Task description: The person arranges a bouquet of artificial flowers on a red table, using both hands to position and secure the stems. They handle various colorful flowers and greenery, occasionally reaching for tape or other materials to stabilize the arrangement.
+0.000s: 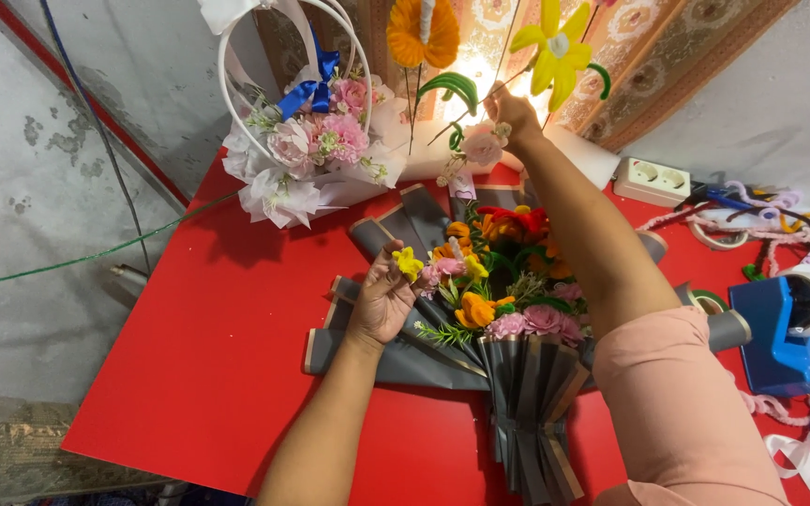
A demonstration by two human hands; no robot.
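Currently: left hand (382, 305) pinches small yellow flower (408, 263) at grey-wrapped bouquet (503, 309); right hand (510, 112) fingers closed on pink flower stem (482, 147). Step: adding blooms; needs careful seating.

The left hand (382, 305) and forearm are bare. The right hand (510, 111) is bare too; a loose salmon-pink sleeve covers that upper arm.

Walls: grey, stained concrete wall (39, 141) on the left and far right.
Far: patterned fabric hanging (667, 47) with bright light (480, 80) behind.
Furniture: red table (227, 375) fills the near middle.
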